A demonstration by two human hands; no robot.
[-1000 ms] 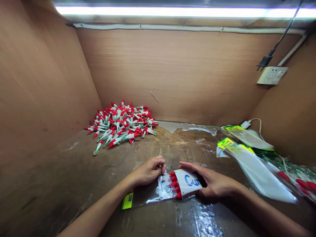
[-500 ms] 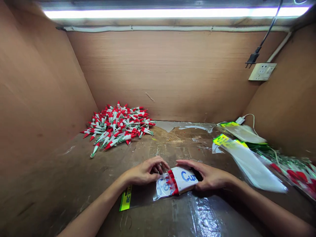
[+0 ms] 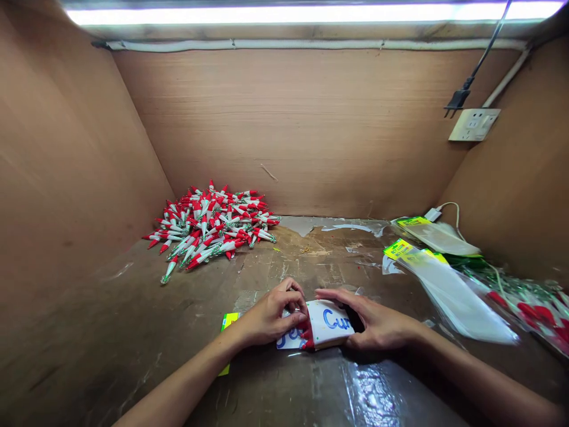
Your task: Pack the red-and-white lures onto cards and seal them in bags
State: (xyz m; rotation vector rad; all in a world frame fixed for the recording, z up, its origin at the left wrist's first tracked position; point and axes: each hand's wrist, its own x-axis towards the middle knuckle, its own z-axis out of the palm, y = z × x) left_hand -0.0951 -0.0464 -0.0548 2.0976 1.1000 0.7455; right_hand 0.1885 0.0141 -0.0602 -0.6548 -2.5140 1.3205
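Observation:
My right hand [image 3: 377, 320] grips the right end of a white holder [image 3: 328, 326] with blue handwritten letters, thumb in front and fingers behind. Red pointed tips [image 3: 307, 339] stick out of the holder's left end. Over these tips my left hand [image 3: 281, 311] is closed, thumb and fingers curled together; what they pinch is hidden. Beneath it shows another white lettered piece [image 3: 288, 340]. A clear bag with a yellow-green header [image 3: 230, 321] lies flat under my left wrist, mostly covered by the hand and forearm.
A heap of red-and-white fishing lures [image 3: 213, 222] with green tinsel lies at the back left. To the right are clear header bags [image 3: 453, 290] and a pile of bagged red-and-green items [image 3: 533, 314]. A black plug [image 3: 457, 99] hangs by the wall socket [image 3: 475, 124].
My left hand has moved right onto the red tips, and its fingers have closed in. The right hand keeps its hold on the holder. The view has tilted slightly.

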